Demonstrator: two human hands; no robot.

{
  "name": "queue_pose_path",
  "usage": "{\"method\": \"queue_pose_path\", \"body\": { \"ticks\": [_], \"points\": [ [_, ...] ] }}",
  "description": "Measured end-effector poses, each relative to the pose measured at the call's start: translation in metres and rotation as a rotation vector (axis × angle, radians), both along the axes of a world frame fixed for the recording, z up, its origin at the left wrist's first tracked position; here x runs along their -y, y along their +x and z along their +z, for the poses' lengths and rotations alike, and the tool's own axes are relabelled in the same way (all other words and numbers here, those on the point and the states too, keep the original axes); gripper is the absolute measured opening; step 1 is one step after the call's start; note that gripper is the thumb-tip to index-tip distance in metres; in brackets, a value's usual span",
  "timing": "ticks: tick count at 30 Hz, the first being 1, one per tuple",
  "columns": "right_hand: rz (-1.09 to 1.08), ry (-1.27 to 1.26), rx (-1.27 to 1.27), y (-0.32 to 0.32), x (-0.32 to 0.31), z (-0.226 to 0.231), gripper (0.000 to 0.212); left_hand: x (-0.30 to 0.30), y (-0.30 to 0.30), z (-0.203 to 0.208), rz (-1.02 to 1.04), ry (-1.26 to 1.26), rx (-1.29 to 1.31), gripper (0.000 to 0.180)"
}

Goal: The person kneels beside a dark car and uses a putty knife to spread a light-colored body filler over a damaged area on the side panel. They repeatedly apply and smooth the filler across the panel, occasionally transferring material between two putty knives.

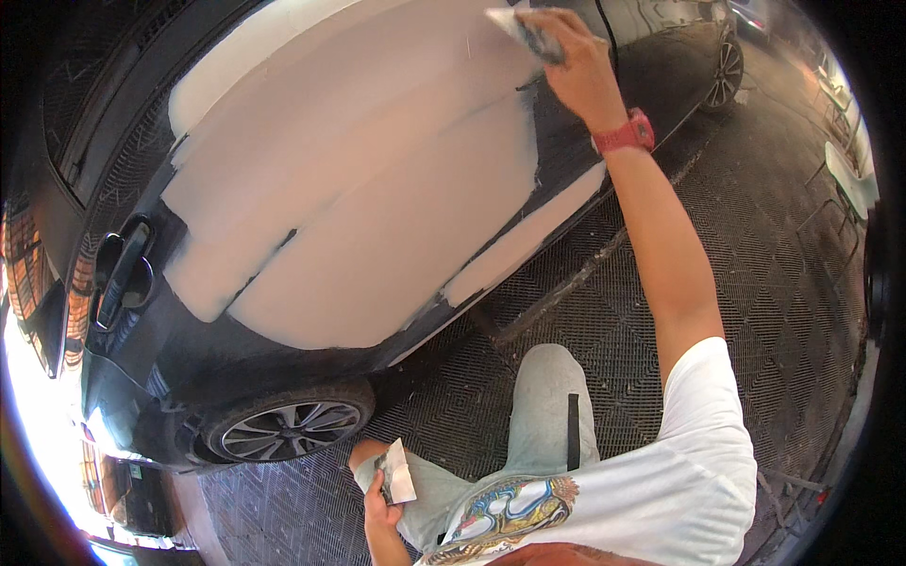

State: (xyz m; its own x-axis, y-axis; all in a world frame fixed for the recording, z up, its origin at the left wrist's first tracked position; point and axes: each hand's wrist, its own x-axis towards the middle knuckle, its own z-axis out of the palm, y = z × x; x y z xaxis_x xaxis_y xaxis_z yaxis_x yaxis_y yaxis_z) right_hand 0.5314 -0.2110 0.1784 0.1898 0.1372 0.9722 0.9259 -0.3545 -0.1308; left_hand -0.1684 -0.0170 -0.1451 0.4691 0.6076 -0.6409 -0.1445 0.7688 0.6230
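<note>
Pale pinkish filler (377, 208) covers a broad area of the dark car's side (179, 363), with dark paint showing in streaks and round its edges. My right hand (571, 52), a red watch on its wrist, reaches to the far upper part of that panel. Its fingers are closed round a flat putty spreader (528, 36) with a whitish edge, held at or close to the surface. Low in the view, beside my knee, my left hand (379, 505) pinches a small flat rectangular piece (398, 476), pale with a grey smudge. Its exact kind is unclear.
The car's nearer wheel (293, 432) stands close to my left knee, and a door handle (123, 274) juts out at the left. Another wheel (727, 71) shows farther off. Dark gridded matting (755, 302) covers the floor. A pale chair (849, 179) stands at the right.
</note>
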Motion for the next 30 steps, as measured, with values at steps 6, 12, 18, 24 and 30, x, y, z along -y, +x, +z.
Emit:
{"method": "queue_pose_path", "body": {
  "ticks": [6, 12, 18, 24, 30],
  "points": [
    [0.179, 0.081, -0.087, -0.013, 0.001, 0.055, 0.060, 0.001, -0.008, -0.002, 0.009, 0.016, 0.015, 0.038],
    [0.243, 0.013, -0.095, -0.032, -0.019, 0.045, 0.057, 0.005, -0.017, -0.001, 0.046, 0.027, 0.012, 0.039],
    [-0.018, -0.334, -0.055, -0.028, -0.012, -0.007, 0.065, -0.004, -0.014, -0.006, 0.020, -0.018, 0.007, 0.038],
    [0.329, -0.247, -0.285, -0.093, 0.023, -0.020, 0.053, 0.003, 0.033, 0.018, 0.013, 0.153, 0.041, 0.036],
    [0.708, -0.545, -0.711, -0.257, 0.014, -0.147, 0.063, 0.020, 0.139, 0.066, -0.102, 0.513, 0.056, 0.052]
  ]
}}
